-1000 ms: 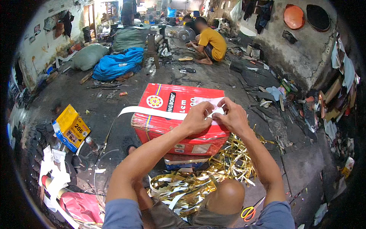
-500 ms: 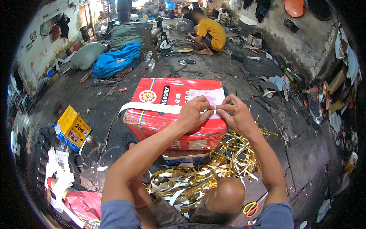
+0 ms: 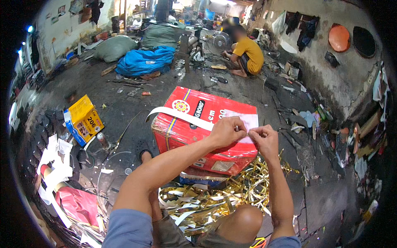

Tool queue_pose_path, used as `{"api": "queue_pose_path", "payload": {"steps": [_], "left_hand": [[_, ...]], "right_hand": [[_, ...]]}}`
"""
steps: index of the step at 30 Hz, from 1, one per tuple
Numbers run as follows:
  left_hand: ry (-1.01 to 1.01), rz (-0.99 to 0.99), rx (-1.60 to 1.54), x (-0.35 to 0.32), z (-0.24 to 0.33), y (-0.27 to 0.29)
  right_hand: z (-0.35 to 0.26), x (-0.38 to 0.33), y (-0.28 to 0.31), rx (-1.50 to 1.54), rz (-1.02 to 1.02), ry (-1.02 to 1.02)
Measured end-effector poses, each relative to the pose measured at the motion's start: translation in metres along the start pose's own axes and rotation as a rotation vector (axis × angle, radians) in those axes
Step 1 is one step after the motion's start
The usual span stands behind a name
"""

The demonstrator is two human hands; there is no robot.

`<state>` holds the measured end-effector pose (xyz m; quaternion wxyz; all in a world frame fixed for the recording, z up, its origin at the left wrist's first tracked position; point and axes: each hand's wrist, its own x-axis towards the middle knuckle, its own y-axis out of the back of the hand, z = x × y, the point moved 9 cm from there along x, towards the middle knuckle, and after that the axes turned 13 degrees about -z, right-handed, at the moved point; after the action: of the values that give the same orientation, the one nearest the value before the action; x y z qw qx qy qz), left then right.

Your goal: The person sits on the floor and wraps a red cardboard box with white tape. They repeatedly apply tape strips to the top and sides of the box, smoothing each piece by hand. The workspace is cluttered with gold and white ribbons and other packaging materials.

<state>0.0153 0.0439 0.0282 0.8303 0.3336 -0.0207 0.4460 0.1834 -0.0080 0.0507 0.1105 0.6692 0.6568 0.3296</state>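
Head view: a seated person's left hand and right hand meet over a red carton, both pinching one end of a white strip. Its long axis runs from the fingers leftward and slightly away, across the carton's top to the far-left corner. Gold foil scraps lie near the person's knee; a yellow box sits well left.

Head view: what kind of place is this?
Likely a cluttered floor-level workshop: gold foil scraps piled by the red carton, another person crouched working on the concrete floor, sacks behind.
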Motion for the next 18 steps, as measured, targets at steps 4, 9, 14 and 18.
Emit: {"api": "queue_pose_path", "payload": {"steps": [4,9,14,18], "left_hand": [[0.092,-0.040,0.044,0.013,-0.002,-0.001],[0.152,-0.248,0.235,0.036,0.015,0.003],[-0.171,-0.185,0.082,0.038,0.022,-0.004],[-0.177,-0.097,-0.057,0.039,0.021,-0.015]], "right_hand": [[0.027,0.007,-0.009,0.359,0.019,-0.116],[0.052,0.011,-0.013,0.500,0.063,-0.100],[0.059,-0.006,-0.011,0.475,0.033,-0.279],[0.048,0.001,-0.004,0.156,0.075,-0.090]]}}
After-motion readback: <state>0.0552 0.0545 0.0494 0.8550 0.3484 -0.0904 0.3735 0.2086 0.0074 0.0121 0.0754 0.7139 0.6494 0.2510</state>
